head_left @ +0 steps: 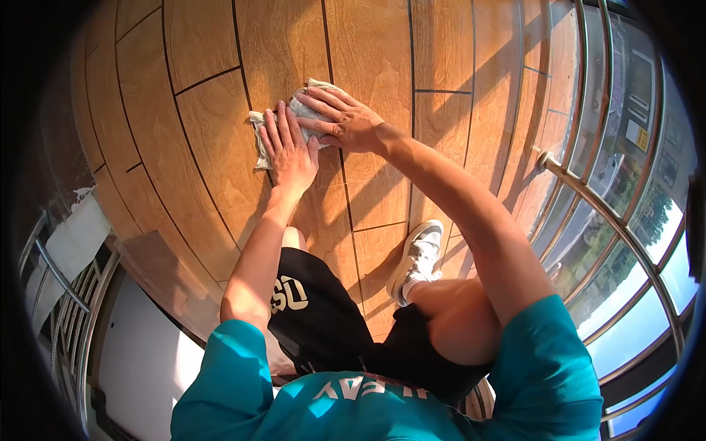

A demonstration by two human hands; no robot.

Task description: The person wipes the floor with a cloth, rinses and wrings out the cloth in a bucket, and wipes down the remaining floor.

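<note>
A pale, crumpled cloth (302, 110) lies on the wood-look tiled floor (375, 62). Both of my hands press down on it. My left hand (291, 153) rests flat on the cloth's left part, fingers stretched forward. From the right, my right hand (348, 123) lies across the upper right part, its fingers extended and pointing left. Its fingertips come close to the left hand's fingers. Much of the cloth is hidden under the palms; its edges show above, left and below the hands.
Metal railing bars (588, 195) run along the right side, with outdoor greenery beyond. At lower left stand a white panel (140, 353) and more metal bars (81, 294). My shoe (421, 257) is planted on the tiles below the right forearm.
</note>
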